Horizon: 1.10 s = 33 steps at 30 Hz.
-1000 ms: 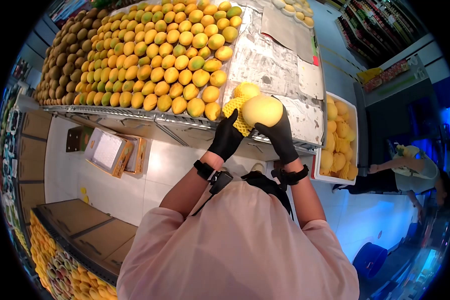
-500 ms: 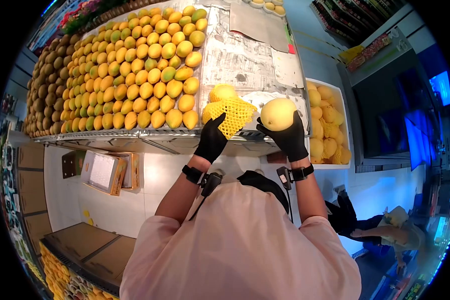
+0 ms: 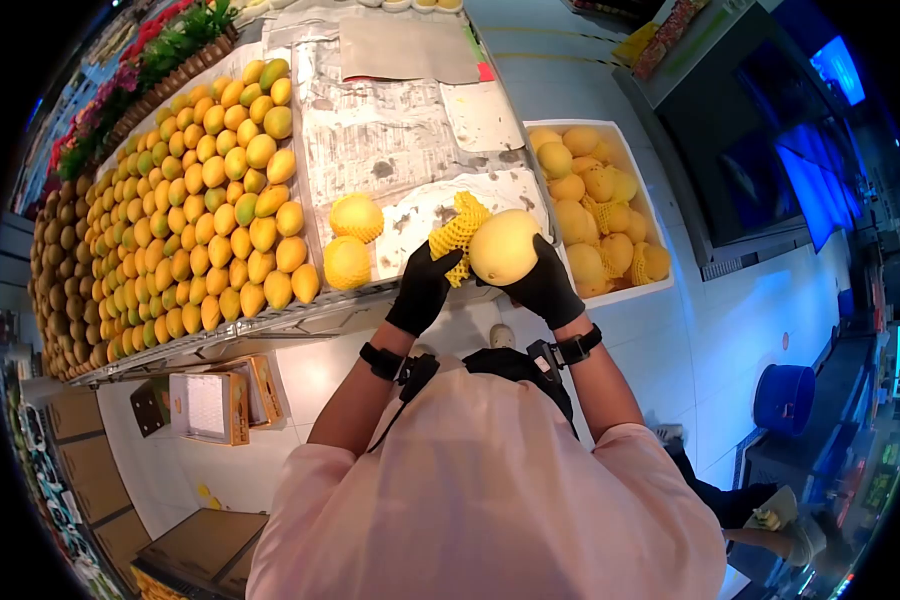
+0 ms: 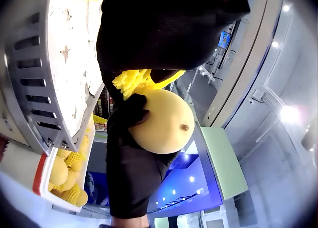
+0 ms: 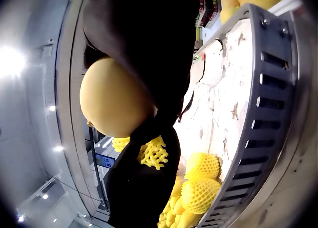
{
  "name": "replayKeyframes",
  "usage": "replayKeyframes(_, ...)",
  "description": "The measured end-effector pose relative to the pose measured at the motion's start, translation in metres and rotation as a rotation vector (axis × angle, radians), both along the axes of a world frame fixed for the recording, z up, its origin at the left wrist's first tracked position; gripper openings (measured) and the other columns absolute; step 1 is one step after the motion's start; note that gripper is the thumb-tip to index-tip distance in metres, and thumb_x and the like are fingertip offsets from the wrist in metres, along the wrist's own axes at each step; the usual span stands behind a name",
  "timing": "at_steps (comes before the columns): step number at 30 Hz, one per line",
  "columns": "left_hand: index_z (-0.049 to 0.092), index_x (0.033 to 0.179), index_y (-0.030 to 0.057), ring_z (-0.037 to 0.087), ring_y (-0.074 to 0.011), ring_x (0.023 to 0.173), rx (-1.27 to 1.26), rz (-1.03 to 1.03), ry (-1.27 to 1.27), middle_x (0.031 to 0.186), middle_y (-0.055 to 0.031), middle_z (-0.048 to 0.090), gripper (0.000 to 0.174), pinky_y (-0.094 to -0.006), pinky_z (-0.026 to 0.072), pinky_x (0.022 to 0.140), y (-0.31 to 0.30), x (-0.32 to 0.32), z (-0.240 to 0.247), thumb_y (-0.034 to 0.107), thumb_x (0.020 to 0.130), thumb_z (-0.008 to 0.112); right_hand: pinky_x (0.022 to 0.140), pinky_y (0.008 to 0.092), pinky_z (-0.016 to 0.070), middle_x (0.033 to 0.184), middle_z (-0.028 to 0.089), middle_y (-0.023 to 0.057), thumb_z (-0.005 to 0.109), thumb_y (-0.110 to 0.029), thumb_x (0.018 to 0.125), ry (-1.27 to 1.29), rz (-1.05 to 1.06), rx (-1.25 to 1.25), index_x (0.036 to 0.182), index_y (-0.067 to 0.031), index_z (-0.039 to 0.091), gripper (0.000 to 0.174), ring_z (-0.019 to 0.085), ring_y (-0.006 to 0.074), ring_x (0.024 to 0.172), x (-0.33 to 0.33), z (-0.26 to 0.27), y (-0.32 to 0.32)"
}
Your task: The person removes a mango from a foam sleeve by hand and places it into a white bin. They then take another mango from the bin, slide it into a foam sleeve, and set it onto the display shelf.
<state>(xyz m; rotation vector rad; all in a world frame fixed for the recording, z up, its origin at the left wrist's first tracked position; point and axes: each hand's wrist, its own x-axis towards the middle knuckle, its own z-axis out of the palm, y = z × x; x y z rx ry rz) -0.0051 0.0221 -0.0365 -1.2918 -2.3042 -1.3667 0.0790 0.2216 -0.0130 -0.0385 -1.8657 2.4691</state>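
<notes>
My right hand [image 3: 548,288], in a black glove, grips a smooth pale yellow melon [image 3: 505,247] from its right side. Pinched in my black-gloved left hand [image 3: 420,290] is a yellow foam net sleeve [image 3: 457,232], bunched up against the melon's left side. In the left wrist view the bare melon [image 4: 164,123] shows its stem end, with the net behind it. Left of the hands, two melons in yellow foam nets, a rear one [image 3: 356,217] and a front one [image 3: 347,263], sit at the stand's front edge.
Rows of yellow-green mangoes [image 3: 210,220] cover the stand's left part. Stained paper [image 3: 370,130] lines its right part, behind a slotted metal rim [image 5: 263,103]. A white box [image 3: 660,235] of melons stands at the right. Another person [image 3: 770,525] is at lower right.
The view has swung right, and both hands have moved right along the stand. Melon and net sleeve, apart half a second ago, are now together. The two netted melons now show uncovered at left.
</notes>
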Motion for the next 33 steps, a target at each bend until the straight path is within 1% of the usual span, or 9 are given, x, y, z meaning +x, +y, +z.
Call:
replayKeyframes(1, 0.06, 0.116, -0.004, 0.063, -0.0269, 0.103, 0.109, -0.038, -0.298, 0.112, -0.0161, 0.065, 0.028, -0.0359, 0.0511, 0.088, 0.008, 0.004, 0.005, 0.001, 0.089, 0.058, 0.102, 0.0387, 0.0456, 0.133, 0.052, 0.0151, 0.048, -0.025, 0.1, -0.133, 0.024, -0.524, 0.136, 0.0019, 0.041, 0.046, 0.055, 0.0258, 0.118, 0.0, -0.01, 0.007)
replayKeyframes(2, 0.058, 0.119, -0.0035, 0.063, -0.0242, 0.104, 0.215, -0.074, -0.598, 0.113, -0.014, 0.065, 0.03, -0.0348, 0.051, 0.088, 0.017, 0.009, 0.009, 0.003, 0.09, 0.057, 0.101, 0.0379, 0.0455, 0.13, 0.054, 0.0155, 0.05, -0.028, 0.099, -0.229, -0.009, -0.732, 0.136, 0.0029, 0.042, 0.049, 0.056, 0.026, 0.116, 0.001, -0.009, 0.013)
replayKeyframes(4, 0.051, 0.129, -0.0025, 0.06, -0.0155, 0.105, 0.415, -0.138, -1.102, 0.117, -0.0072, 0.063, 0.036, -0.0305, 0.0499, 0.089, 0.033, 0.011, 0.004, 0.009, 0.095, 0.054, 0.102, 0.0376, 0.0452, 0.131, 0.053, 0.0161, 0.05, -0.026, 0.099, -0.292, -0.003, -0.612, 0.136, 0.0037, 0.041, 0.048, 0.055, 0.0259, 0.117, 0.005, -0.003, 0.03)
replayKeyframes(7, 0.051, 0.129, -0.0032, 0.059, -0.0157, 0.107, -0.014, -0.065, -0.873, 0.121, -0.008, 0.061, 0.036, -0.0299, 0.0485, 0.092, 0.041, 0.014, 0.028, 0.008, 0.094, 0.054, 0.102, 0.0368, 0.0449, 0.131, 0.052, 0.0161, 0.051, -0.022, 0.098, -0.319, 0.015, -0.543, 0.136, 0.0049, 0.041, 0.048, 0.054, 0.0247, 0.118, 0.011, 0.0, 0.054)
replayKeyframes(19, 0.041, 0.141, 0.0017, 0.055, -0.0302, 0.122, 0.525, -0.213, -1.396, 0.137, -0.015, 0.052, 0.048, -0.0423, 0.0454, 0.103, 0.096, 0.032, -0.001, 0.02, 0.099, 0.052, 0.102, 0.0372, 0.0446, 0.13, 0.053, 0.0159, 0.05, -0.02, 0.098, -0.097, -0.046, -0.544, 0.134, 0.004, 0.042, 0.044, 0.054, 0.025, 0.118, 0.017, -0.05, 0.16)
replayKeyframes(25, 0.039, 0.142, 0.0021, 0.054, -0.032, 0.123, 0.484, -0.101, -1.365, 0.139, -0.0173, 0.05, 0.048, -0.0434, 0.0448, 0.104, 0.11, 0.04, 0.01, 0.025, 0.101, 0.048, 0.101, 0.0425, 0.0478, 0.128, 0.052, 0.0143, 0.059, -0.017, 0.093, -0.254, -0.127, -1.012, 0.135, -0.0017, 0.041, 0.048, 0.054, 0.0288, 0.118, 0.024, -0.054, 0.233)
replayKeyframes(30, 0.041, 0.14, 0.0021, 0.055, -0.0309, 0.123, 0.533, -0.043, -1.374, 0.137, -0.0168, 0.052, 0.045, -0.0423, 0.0455, 0.103, 0.116, 0.049, 0.005, 0.023, 0.101, 0.046, 0.092, 0.0476, 0.0536, 0.127, 0.052, 0.014, 0.067, -0.015, 0.088, -0.098, -0.214, -0.277, 0.136, -0.0074, 0.041, 0.055, 0.055, 0.0311, 0.116, 0.015, -0.069, 0.294)
replayKeyframes(31, 0.041, 0.14, 0.0022, 0.055, -0.0306, 0.123, 0.544, -0.022, -1.383, 0.137, -0.0167, 0.052, 0.044, -0.0421, 0.0457, 0.103, 0.118, 0.051, 0.006, 0.022, 0.101, 0.045, 0.09, 0.0476, 0.0547, 0.127, 0.052, 0.0141, 0.069, -0.016, 0.087, -0.203, -0.203, -0.507, 0.137, -0.0073, 0.041, 0.057, 0.056, 0.0314, 0.116, 0.011, -0.069, 0.312)
replayKeyframes(33, 0.041, 0.14, 0.0022, 0.055, -0.0302, 0.122, 0.536, 0.005, -1.36, 0.136, -0.0163, 0.053, 0.043, -0.0416, 0.0458, 0.103, 0.121, 0.056, 0.003, 0.021, 0.101, 0.045, 0.09, 0.0469, 0.0547, 0.126, 0.053, 0.0143, 0.07, -0.017, 0.086, -0.164, -0.206, -0.391, 0.136, -0.0062, 0.041, 0.059, 0.057, 0.0319, 0.115, 0.0, -0.066, 0.338)
